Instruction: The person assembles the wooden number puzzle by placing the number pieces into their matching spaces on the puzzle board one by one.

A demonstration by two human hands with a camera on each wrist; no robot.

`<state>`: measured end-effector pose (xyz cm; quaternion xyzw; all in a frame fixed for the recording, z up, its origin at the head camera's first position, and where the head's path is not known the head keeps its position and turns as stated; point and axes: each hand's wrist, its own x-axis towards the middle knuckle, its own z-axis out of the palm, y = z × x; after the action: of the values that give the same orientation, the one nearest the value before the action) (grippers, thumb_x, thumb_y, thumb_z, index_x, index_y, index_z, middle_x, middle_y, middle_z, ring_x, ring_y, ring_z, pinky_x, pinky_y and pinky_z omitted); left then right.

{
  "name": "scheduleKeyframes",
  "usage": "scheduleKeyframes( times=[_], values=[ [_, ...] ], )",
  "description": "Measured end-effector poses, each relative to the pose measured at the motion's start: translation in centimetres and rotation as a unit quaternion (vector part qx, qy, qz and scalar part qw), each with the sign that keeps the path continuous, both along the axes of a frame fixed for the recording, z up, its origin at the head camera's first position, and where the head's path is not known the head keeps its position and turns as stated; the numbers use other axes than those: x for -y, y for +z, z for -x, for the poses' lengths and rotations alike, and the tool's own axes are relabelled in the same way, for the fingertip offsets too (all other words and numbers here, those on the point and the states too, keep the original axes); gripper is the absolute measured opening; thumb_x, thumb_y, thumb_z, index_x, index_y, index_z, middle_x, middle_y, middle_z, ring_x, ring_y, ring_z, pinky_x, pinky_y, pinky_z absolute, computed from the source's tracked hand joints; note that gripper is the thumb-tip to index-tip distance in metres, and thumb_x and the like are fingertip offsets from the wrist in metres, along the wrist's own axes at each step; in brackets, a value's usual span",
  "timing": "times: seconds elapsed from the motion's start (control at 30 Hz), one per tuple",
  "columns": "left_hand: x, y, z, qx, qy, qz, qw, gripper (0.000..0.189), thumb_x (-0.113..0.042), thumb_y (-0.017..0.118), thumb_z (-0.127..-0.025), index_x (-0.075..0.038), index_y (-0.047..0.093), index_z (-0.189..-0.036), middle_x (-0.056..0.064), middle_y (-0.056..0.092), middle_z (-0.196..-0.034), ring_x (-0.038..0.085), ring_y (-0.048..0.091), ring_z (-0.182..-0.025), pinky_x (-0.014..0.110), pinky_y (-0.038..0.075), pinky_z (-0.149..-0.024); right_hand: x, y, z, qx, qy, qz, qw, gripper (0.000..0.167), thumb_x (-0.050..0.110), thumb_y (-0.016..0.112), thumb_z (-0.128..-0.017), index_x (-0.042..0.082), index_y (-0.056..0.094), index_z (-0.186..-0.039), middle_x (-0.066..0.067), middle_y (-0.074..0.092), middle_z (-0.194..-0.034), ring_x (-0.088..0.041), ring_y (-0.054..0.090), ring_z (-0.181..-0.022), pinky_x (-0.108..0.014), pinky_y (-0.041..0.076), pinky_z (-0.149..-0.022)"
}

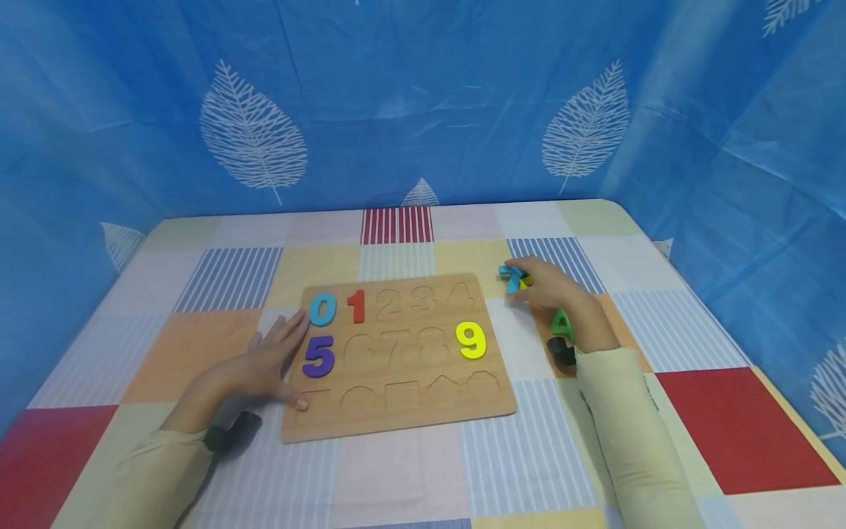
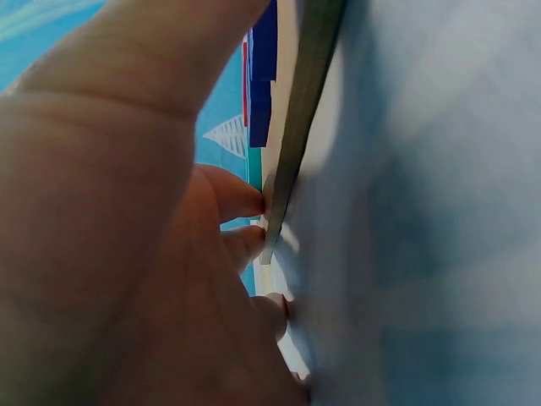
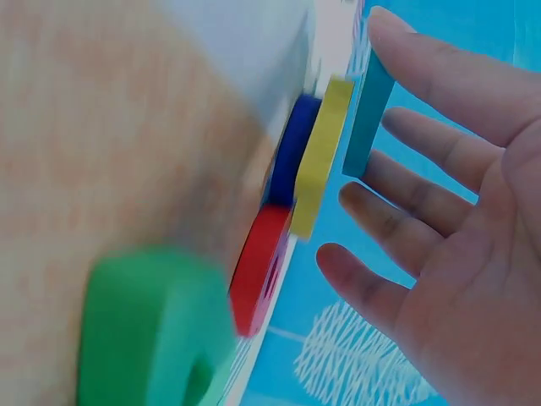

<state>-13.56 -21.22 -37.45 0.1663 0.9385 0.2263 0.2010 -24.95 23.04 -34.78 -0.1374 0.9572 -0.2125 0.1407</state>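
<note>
A wooden number puzzle board (image 1: pixel 410 411) lies on the table with a light blue 0 (image 1: pixel 322 309), a red 1 (image 1: pixel 357 306), a purple 5 (image 1: pixel 319 357) and a yellow 9 (image 1: pixel 471 340) on it. My left hand (image 1: pixel 267 360) rests at the board's left edge, fingers spread, thumb on its lower left corner. Beyond the board's right side, my right hand (image 1: pixel 545 283) pinches a light blue piece shaped like a 7 (image 1: pixel 512 278) between thumb and fingers. In the right wrist view, this blue piece (image 3: pixel 368 118) stands edge-on above a yellow piece (image 3: pixel 323 161).
A green 4 (image 1: pixel 562 325) lies under my right forearm. Dark blue (image 3: pixel 292 148), red (image 3: pixel 258 271) and green pieces (image 3: pixel 152 330) show in the right wrist view. A patchwork cloth (image 1: pixel 396 477) covers the table. Behind it hangs a blue curtain (image 1: pixel 423 88) with white leaves.
</note>
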Motion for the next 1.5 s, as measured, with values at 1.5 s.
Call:
scheduleKeyframes(
  times=[1.5],
  values=[
    [0.6, 0.8, 0.1, 0.003, -0.008, -0.017, 0.9998, 0.132, -0.054, 0.079, -0.055, 0.003, 0.000, -0.144, 0.022, -0.010, -0.151, 0.048, -0.014, -0.134, 0.069, -0.012, -0.099, 14.9, 1.3, -8.1, -0.105, 0.192, -0.067, 0.9735, 0.060, 0.045, 0.065, -0.080, 0.013, 0.050, -0.129, -0.008, 0.055, -0.127, -0.028, 0.048, -0.119, -0.045, 0.040, -0.098]
  ],
)
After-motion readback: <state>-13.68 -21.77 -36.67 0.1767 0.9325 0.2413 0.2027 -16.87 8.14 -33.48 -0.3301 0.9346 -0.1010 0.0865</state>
